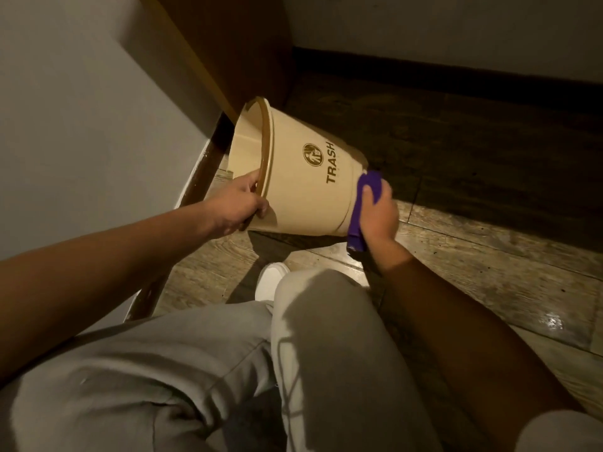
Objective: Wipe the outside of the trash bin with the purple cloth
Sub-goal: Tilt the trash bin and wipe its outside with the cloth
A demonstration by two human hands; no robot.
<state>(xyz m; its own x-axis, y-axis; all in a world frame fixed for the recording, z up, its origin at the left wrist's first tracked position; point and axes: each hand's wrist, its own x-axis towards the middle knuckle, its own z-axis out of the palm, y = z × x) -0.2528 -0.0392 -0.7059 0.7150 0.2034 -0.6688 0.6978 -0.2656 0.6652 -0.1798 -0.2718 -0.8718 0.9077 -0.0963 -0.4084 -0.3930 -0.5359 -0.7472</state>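
A cream plastic trash bin (pixel 303 187) with a brown rim and the word TRASH on its side is tipped over, mouth facing left and base to the right, held off the floor. My left hand (pixel 238 205) grips its brown rim at the near edge. My right hand (pixel 378 213) presses a folded purple cloth (pixel 363 203) against the bin's base end on the right. Part of the cloth hangs below my palm.
A brown wooden furniture panel (pixel 228 50) stands just behind the bin, with a white wall (pixel 81 119) to the left. Wood-look flooring (pixel 473 256) spreads to the right toward a dark baseboard. My knees in grey trousers (pixel 313 337) and a white shoe (pixel 269 282) sit below the bin.
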